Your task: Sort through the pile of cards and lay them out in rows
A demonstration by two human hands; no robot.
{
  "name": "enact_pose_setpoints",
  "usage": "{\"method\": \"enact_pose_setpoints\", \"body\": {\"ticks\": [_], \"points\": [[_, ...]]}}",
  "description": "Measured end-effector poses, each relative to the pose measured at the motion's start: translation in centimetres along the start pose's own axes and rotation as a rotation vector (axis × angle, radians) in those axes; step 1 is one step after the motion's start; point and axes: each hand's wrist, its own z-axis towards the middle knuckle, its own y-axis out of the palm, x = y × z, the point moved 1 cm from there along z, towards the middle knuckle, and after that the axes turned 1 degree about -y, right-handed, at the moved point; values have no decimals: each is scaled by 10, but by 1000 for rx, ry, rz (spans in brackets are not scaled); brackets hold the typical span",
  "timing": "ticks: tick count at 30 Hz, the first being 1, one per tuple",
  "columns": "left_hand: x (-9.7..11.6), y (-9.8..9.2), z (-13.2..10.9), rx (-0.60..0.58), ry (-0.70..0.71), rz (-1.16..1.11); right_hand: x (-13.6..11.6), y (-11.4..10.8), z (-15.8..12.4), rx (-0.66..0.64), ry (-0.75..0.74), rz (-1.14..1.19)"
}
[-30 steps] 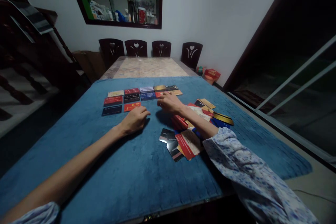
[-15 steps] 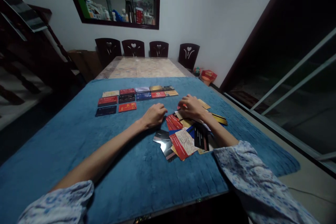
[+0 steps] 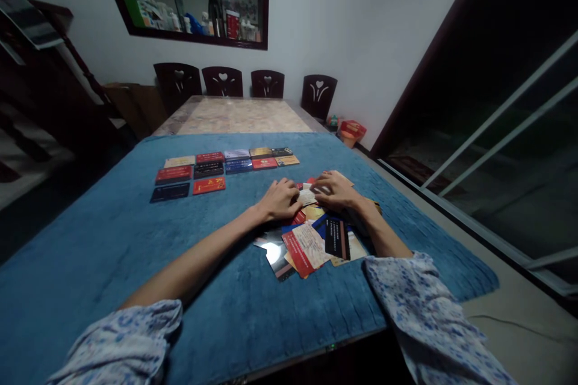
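Note:
Loose plastic cards lie in an overlapping heap (image 3: 311,240) on the blue cloth, some face down with dark magnetic stripes showing. At the heap's far side a pale card (image 3: 307,197) shows between my two hands. My left hand (image 3: 280,200) is at its left edge, fingers bent and closed on that side. My right hand (image 3: 336,190) pinches at its right edge, palm down over the heap. The fingertips are partly hidden. Farther left, several cards are laid out side by side in rows, among them an orange-red card (image 3: 209,185) and a dark blue card (image 3: 170,192).
The blue cloth (image 3: 226,307) covers the near part of a long table, whose marbled top (image 3: 244,114) shows beyond. Dark chairs (image 3: 268,83) stand at the far end. A wall cabinet (image 3: 198,39) holds bottles and boxes. Glass sliding doors (image 3: 501,150) are on the right.
My left hand has moved right, to the pale card at the heap. My right hand stays over the heap, its fingers now at the pale card. The view has shifted slightly.

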Motion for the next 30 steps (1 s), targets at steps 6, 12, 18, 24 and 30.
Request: {"method": "enact_pose_setpoints", "body": {"ticks": [6,12,18,24,30], "points": [[-2,4,0,19,-3,-34,0,-5,-4,-57,60,56],[-3,11,-1,90,-19,-76,3,-6,-4,-89,28,71],[-3,12,-2,109,7,-27,3,-4,-4,-70,39,62],[-4,14,-2,137,19,2,4,0,-4,-34,22,69],[-7,14,0,200,-10,4,10,7,-2,70,-15,79]]}}
